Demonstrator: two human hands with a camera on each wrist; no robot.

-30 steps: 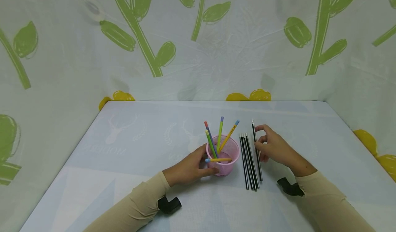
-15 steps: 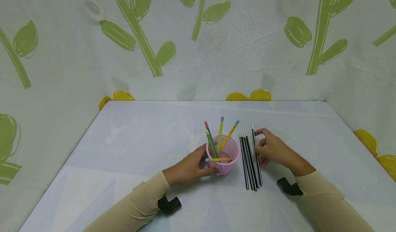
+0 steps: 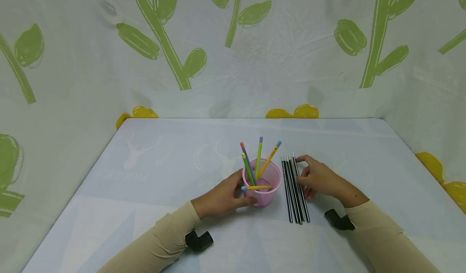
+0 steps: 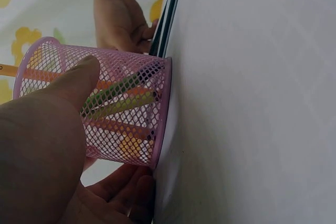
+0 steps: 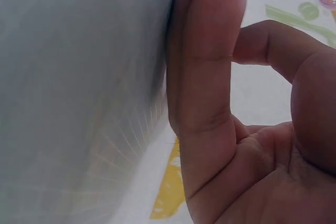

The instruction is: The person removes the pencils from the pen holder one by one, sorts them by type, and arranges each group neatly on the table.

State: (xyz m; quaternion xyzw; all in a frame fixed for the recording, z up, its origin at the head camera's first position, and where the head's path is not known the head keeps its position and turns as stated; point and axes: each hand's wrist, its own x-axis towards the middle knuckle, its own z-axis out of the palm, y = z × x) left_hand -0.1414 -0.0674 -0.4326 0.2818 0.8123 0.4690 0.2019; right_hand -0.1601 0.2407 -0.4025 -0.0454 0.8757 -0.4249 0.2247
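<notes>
A pink mesh pencil cup stands upright on the table, and my left hand grips it from the left. The left wrist view shows my left thumb lying along the mesh. Several coloured pencils lean in the cup, and a yellow pencil crosses its near rim. Right of the cup, several slim black pencils lie side by side. My right hand holds the rightmost black pencil at its right side, index finger near its upper end and thumb lower. In the right wrist view my fingers hide the pencils.
The pale table has faint printed patterns. Behind it and at both sides hangs a light curtain with green leaves and yellow flowers. A black strap piece sits at the left cuff, another black piece at the right.
My right hand has brought the rightmost black pencil toward me and left, against the row, its ends now near level with the others. My left hand and the cup have stayed put.
</notes>
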